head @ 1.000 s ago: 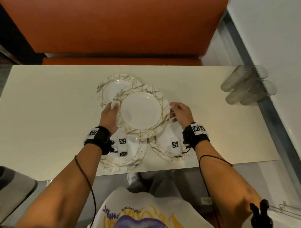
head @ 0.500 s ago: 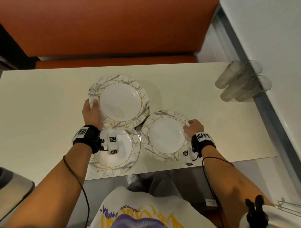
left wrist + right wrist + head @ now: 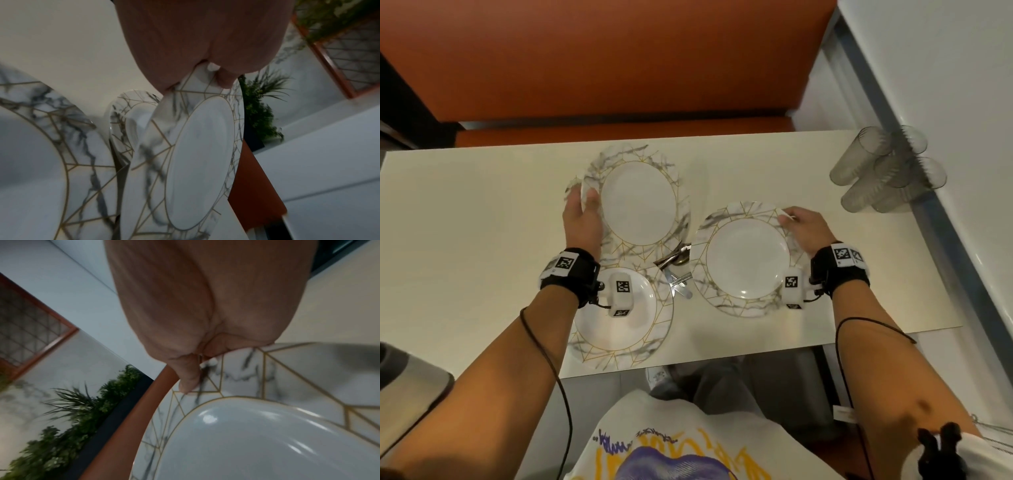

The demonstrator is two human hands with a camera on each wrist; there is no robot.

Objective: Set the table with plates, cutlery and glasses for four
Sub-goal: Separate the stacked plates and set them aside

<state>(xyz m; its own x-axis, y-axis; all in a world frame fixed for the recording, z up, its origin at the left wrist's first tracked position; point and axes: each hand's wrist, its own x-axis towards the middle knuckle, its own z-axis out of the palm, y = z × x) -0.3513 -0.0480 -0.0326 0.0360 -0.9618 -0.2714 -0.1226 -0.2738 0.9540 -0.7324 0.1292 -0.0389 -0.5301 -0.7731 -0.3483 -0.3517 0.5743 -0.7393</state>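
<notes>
Marble-and-gold plates lie on the cream table [image 3: 465,240]. My left hand [image 3: 582,205] grips the left rim of the far plate [image 3: 637,202], thumb [image 3: 224,78] on top, and tilts it [image 3: 199,162] up. A sliver of another plate [image 3: 570,192] shows beneath. My right hand [image 3: 789,217] pinches the far right rim of the right plate [image 3: 746,260], thumb [image 3: 187,381] on the rim of that plate [image 3: 267,434]. A third plate [image 3: 619,322] sits at the front left under my left wrist. Cutlery [image 3: 676,270] lies bunched between the plates, partly covered. Several grey glasses [image 3: 887,171] stand at the far right.
An orange bench [image 3: 619,68] runs along the table's far side. A white wall and a grey ledge [image 3: 945,222] border the right edge, close behind the glasses. A grey object [image 3: 407,380] sits at the lower left, off the table.
The top plate, held in both hands, went far left with my left hand alone. My right hand took the right plate's rim and slid it right, uncovering the cutlery.
</notes>
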